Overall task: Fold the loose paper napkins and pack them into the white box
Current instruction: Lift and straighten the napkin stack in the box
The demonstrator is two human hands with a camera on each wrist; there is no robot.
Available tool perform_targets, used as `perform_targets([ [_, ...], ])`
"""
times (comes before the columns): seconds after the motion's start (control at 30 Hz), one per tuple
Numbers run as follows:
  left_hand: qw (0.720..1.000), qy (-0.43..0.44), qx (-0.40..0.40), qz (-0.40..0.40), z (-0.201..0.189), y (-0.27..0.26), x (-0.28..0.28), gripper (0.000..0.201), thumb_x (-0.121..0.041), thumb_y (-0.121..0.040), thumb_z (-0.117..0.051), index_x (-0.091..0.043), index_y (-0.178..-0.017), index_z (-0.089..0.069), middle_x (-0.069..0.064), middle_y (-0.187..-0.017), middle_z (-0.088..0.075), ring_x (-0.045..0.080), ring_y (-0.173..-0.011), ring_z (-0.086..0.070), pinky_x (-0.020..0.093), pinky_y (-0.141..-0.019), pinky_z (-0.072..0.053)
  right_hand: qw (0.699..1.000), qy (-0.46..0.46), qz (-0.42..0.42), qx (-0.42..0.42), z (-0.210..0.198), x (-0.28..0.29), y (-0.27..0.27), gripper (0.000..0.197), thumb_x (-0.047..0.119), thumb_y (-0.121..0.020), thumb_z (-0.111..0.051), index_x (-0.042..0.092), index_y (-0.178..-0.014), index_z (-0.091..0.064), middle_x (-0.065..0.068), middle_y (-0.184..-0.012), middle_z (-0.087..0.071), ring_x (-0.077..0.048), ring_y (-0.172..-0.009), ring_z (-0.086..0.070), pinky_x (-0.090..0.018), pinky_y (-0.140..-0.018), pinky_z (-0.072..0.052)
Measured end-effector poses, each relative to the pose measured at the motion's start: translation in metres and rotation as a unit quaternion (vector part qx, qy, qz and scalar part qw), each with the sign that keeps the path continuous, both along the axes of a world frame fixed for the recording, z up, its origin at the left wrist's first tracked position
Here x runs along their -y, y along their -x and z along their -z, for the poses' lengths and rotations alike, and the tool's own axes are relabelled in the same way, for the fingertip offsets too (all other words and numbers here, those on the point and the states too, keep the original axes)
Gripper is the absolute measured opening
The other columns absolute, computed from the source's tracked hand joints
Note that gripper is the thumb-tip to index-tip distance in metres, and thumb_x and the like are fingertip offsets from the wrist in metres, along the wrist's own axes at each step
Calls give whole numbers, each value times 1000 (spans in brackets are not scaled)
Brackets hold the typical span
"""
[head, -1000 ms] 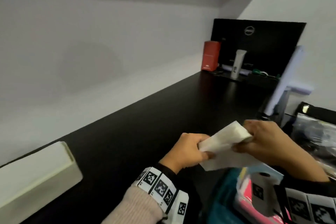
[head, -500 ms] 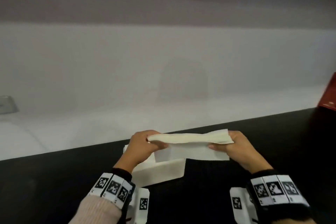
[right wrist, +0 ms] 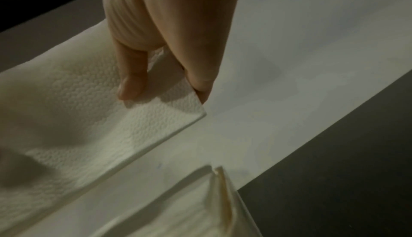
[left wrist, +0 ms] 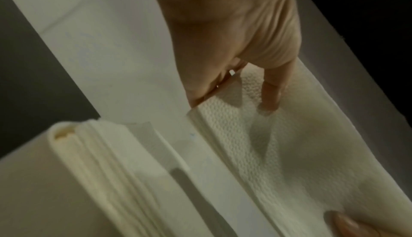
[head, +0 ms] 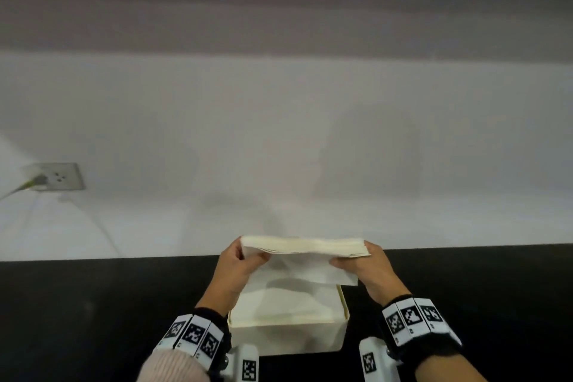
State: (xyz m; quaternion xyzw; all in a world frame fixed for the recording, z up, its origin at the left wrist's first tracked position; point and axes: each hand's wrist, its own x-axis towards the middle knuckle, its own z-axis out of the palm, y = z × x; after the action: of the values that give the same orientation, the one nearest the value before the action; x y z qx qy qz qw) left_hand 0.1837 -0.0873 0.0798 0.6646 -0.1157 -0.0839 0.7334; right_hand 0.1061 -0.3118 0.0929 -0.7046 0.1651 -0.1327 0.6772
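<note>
head view: both hands hold a stack of folded paper napkins [head: 305, 247] level, just above the open white box [head: 288, 338], which sits on the black worktop [head: 93, 304] close to the person. left hand [head: 238, 267] grips the left end of the stack, thumb on the near side and fingers curled behind; right hand [head: 369, 270] grips the right end the same way. one loose sheet hangs down from the stack's near edge toward the box opening. left wrist view: a fingertip [left wrist: 270, 98] presses into the embossed top sheet, with the stack's edge pinched; below it the box corner shows layered napkins already inside, edges visible along the wall. right wrist view: thumb [right wrist: 131, 82] and fingers pinch the stack's corner, and the box rim with more layered paper sits beneath. progress, as judged: folding of this batch looks done, and the box already carries some napkins, so packing is partly complete. left to do: lower this stack into the box and tuck in the hanging sheet. whether more loose napkins wait elsewhere cannot be told; none are in view. a wall socket [head: 59, 177] with a plugged cable sits far left, well apart.
</note>
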Motion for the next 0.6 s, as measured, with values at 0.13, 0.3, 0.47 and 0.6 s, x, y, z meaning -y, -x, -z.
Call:
perform_targets([
  [0.13, 999, -29, -19, 11, 19, -6, 11, 33, 2, -77, -71, -11, -105, -61, 9, -103, -69, 26, -100, -64, 25, -76, -52, 998, -12, -29, -46, 22, 11, -4, 39, -14, -65, -76, 8, -95, -67, -10, -95, -71, -26, -93, -67, -40, -90, -52],
  [0.3, 998, -46, -38, 7, 37, -8, 17, 50, 0, -70, -78, -13, -114, -57, 6, -107, -69, 20, -101, -66, 29, -82, -53, 996, -5, -59, -64, 40, 12, -7, 46, -11, -63, -78, 19, -95, -64, -5, -97, -71, -21, -96, -67, -39, -91, -53],
  [0.47, 999, -29, -15, -16, 32, -9, 13, 36, 2, -70, -78, -9, -101, -66, 7, -100, -72, 22, -97, -67, 33, -87, -52, 999, -33, -37, -23, 37, 14, -11, 34, -11, -66, -76, 14, -89, -69, -8, -91, -73, -24, -89, -68, -39, -86, -53],
  [0.6, 1000, -26, -1, -9, 30, -9, 3, 37, 6, -71, -75, -16, -98, -63, 4, -97, -68, 17, -92, -65, 24, -75, -53, 997, -29, -63, -38, 42, 13, -11, 37, -10, -65, -77, 12, -93, -68, -10, -93, -73, -25, -91, -68, -38, -82, -55],
])
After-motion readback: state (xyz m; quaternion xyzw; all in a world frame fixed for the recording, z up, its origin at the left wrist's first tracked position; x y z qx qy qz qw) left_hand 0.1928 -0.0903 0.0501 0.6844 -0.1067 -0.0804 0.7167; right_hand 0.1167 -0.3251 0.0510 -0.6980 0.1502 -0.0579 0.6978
